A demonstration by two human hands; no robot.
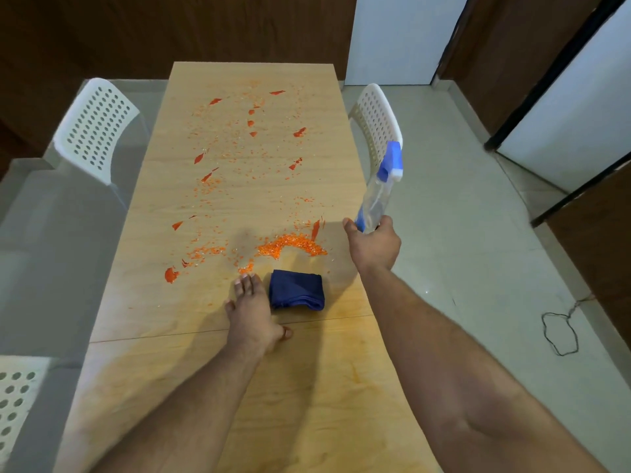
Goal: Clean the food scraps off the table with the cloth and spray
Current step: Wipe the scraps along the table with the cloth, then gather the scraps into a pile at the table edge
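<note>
Two hands split the work, the right hand (pixel 374 245) gripping the spray bottle (pixel 379 192) off the bench's (pixel 143 302) right edge and the left hand (pixel 251 312) flat beside the cloth (pixel 296 290), so a mist could miss the scraps (pixel 290 245).

The bottle (pixel 375 196) at right of centre is motion-blurred, its base hidden inside the right hand (pixel 374 245). The tabletop (pixel 205 387) runs off the bottom edge, as do both forearms. The chair (pixel 15 397) at lower left is cut by the left edge. The scraps (pixel 290 245) are too small to identify.
</note>
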